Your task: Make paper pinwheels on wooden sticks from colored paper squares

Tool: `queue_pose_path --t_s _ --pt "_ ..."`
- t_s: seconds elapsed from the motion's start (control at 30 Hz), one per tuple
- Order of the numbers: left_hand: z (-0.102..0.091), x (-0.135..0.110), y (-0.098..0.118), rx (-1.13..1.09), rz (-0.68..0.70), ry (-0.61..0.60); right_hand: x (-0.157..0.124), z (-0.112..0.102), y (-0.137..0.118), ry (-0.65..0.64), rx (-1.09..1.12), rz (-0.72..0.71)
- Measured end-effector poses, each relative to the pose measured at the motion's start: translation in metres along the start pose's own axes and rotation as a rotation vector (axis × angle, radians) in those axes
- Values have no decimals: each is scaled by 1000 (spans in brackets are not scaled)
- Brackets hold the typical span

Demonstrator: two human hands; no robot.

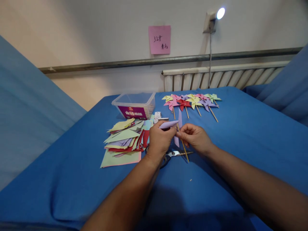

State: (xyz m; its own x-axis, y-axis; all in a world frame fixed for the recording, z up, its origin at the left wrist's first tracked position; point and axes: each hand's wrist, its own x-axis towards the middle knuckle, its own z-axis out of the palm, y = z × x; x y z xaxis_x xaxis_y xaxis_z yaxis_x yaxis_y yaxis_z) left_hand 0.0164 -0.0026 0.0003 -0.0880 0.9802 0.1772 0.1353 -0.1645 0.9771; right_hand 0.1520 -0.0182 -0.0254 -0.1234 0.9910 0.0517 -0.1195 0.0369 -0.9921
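Observation:
My left hand [160, 138] pinches a lilac paper pinwheel [169, 124] over the blue cloth. My right hand [196, 137] is closed on the thin wooden stick [184, 148] that runs down from the paper. Both hands meet at the middle of the pinwheel. Scissors [173, 154] lie on the cloth just below my hands, partly hidden by my left wrist.
A stack of cut coloured paper [122, 141] lies left of my hands. A clear plastic box [134, 104] stands behind it. Several finished pinwheels [191, 102] lie in a row at the back. A radiator [223, 77] and a wall rail run behind the table.

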Motion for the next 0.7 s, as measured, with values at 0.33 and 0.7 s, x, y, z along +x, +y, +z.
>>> queue_pose_path --t_s 0.33,0.7 --pt "-3 -2 6 21 10 -19 0 -2 -5 -39 14 39" --pt "-3 -1 5 43 22 -22 -1 -3 -7 -58 1 46"
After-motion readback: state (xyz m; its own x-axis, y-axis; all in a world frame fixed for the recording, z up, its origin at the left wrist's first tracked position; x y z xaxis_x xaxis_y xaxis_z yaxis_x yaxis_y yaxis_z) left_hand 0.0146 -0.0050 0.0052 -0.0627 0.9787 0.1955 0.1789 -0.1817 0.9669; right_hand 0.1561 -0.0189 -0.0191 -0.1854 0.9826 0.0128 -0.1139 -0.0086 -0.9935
